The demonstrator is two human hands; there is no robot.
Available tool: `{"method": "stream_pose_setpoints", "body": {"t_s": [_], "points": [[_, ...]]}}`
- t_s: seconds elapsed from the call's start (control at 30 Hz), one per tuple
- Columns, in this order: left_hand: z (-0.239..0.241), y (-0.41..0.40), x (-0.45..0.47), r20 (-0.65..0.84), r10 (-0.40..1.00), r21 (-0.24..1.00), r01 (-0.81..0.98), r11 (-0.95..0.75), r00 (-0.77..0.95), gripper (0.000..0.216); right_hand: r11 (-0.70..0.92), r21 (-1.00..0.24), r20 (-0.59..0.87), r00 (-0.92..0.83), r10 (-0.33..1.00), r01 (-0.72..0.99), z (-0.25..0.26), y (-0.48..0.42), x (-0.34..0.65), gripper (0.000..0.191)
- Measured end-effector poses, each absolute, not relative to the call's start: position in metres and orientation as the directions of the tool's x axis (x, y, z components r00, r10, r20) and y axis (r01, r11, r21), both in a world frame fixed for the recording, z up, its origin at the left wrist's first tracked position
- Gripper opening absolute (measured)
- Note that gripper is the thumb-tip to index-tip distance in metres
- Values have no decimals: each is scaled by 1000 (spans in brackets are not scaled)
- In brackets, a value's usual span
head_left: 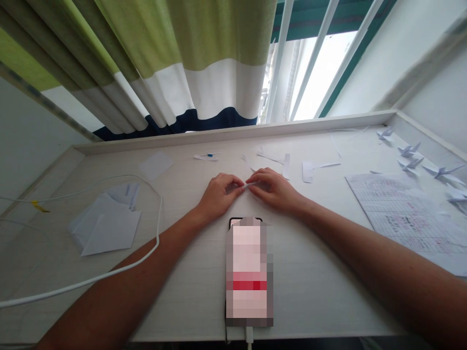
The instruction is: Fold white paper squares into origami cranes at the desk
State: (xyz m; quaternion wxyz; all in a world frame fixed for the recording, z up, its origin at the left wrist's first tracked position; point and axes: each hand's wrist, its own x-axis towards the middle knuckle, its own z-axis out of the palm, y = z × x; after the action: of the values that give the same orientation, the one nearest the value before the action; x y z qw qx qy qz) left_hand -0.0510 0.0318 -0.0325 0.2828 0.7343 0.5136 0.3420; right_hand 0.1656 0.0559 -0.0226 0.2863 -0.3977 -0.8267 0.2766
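Note:
Both my hands rest on a pale table (310, 282), fingertips meeting over a small piece of white paper (249, 184). My left hand (221, 193) has its fingers curled and pinches the paper's left end. My right hand (273, 188) presses and pinches the right end, fingers together. Most of the paper is hidden under the fingers, so its shape is unclear.
A phone (249, 272) lies just behind my wrists, plugged into a white cable (109, 274) that loops left. A stack of white paper squares (107, 223) sits at left, paper scraps (308, 171) beyond my hands, a printed sheet (404, 216) and folded paper cranes (412, 163) at right.

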Motion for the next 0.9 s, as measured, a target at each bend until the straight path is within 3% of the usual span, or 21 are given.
{"method": "stream_pose_setpoints", "body": {"t_s": [0.17,0.3,0.37,0.63,0.9], "points": [[-32,33,-48,149,984,961,222,-167,99,18,404,-829,171,-513,841,387,-17,54,167,19],[-29,30,-40,81,996,992,-100,-76,49,29,376,-902,242,-472,848,211,-19,53,167,20],[-27,28,-36,45,996,984,-176,-30,79,28,348,-925,252,-439,862,153,-20,52,167,21],[-27,24,-29,89,996,981,-178,-82,31,26,315,-947,267,-394,880,63,-20,48,163,21],[-32,19,-29,233,972,973,-7,-233,40,19,292,-953,259,-290,921,75,-21,47,159,20]]}}
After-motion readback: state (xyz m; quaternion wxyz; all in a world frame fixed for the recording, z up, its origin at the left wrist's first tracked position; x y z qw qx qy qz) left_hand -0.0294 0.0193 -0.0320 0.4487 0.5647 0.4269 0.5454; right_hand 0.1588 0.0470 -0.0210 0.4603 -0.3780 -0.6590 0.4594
